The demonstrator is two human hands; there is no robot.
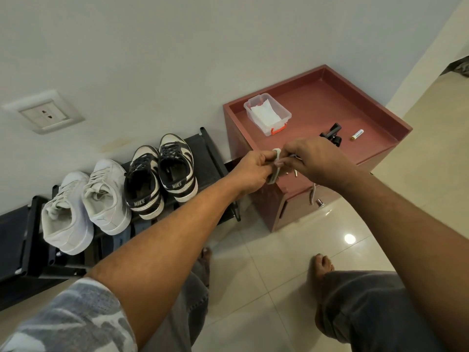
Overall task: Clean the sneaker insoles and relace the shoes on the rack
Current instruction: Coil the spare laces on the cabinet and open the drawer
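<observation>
Fingers of the left hand (253, 171) and right hand (309, 161) pinch a pale grey-white shoelace (276, 162) between them, its loose end dangling over the front edge of the reddish-brown wooden cabinet (330, 105). Probably best to keep the lace flat and untwisted, ends even, before threading. Left of the cabinet, the white leather sneakers (83, 204) and the black-and-cream sneakers (162, 174) sit on the black rack (210, 158). On the cabinet rest a clear plastic tub (266, 113) and a small battery (357, 134). Glossy cream floor tiles (279, 275) lie below.
</observation>
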